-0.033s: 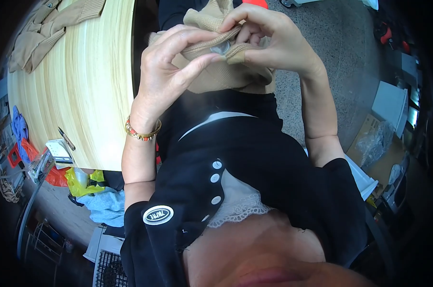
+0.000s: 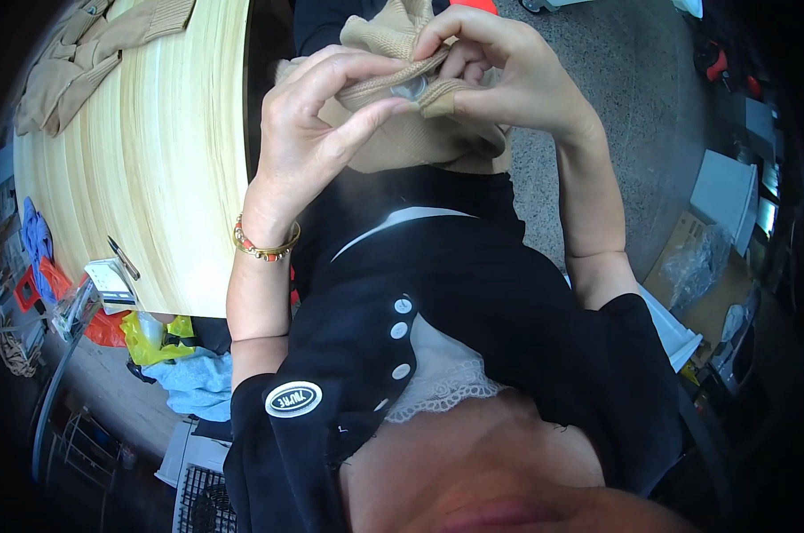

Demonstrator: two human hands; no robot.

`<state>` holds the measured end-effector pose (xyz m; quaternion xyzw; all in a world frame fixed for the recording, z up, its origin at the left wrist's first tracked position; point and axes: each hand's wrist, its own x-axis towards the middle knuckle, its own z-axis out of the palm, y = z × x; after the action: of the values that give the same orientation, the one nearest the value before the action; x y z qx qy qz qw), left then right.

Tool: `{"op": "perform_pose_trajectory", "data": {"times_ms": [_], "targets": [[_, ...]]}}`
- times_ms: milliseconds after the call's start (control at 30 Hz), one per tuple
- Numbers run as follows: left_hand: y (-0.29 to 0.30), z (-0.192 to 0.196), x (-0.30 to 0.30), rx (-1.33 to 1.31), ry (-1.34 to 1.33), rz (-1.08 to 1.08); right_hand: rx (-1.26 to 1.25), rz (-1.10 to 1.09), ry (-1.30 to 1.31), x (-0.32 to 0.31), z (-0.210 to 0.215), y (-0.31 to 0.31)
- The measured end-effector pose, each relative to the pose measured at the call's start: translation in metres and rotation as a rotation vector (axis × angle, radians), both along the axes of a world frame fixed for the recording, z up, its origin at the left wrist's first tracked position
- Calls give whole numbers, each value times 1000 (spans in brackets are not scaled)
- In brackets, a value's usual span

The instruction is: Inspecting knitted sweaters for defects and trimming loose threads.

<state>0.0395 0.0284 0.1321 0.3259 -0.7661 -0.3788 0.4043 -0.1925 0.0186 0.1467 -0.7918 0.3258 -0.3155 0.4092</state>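
Left hand: our left hand [image 2: 300, 124] pinches a folded knit edge between thumb and forefinger.
Right hand: our right hand [image 2: 522, 84] grips the same fabric from the other side, thumb below, forefinger above, the other fingers curled in.
Knit garment: the tan ribbed-knit garment [image 2: 428, 147] is gathered between both hands, hanging over our lap.
Clear piece: a clear, round-edged piece [image 2: 409, 91] shows between the folds beside the left thumb; we cannot tell what it is.
Step in hand: we judge that we are working the edge around that piece.
Next move: it likely calls for keeping both pinches firm and shifting the fold a little at a time.
Table edge: the wood-grain table [image 2: 180, 178] ends just beside our left wrist, so elbow room is tighter there.
Tabletop: another tan knit garment [image 2: 73, 80] lies at its far left corner, well apart.
Floor side: the speckled floor [image 2: 619, 169] leaves our right arm freer.
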Motion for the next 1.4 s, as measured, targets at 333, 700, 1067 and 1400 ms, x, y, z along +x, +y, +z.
{"op": "perform_pose_trajectory", "data": {"times_ms": [333,700,1067,1400], "targets": [[1,-2,-3,27,27,-18,48,-56,-16,-5,-7,8],[3,-8,-7,-25,47,34,-156,-115,-26,-4,-12,11],[8,-9,-15,-26,35,141,-193,-228,-3,0,-11,18],[7,-19,-34,-538,-107,318,-275,-416,86,7,-1,33]]}}
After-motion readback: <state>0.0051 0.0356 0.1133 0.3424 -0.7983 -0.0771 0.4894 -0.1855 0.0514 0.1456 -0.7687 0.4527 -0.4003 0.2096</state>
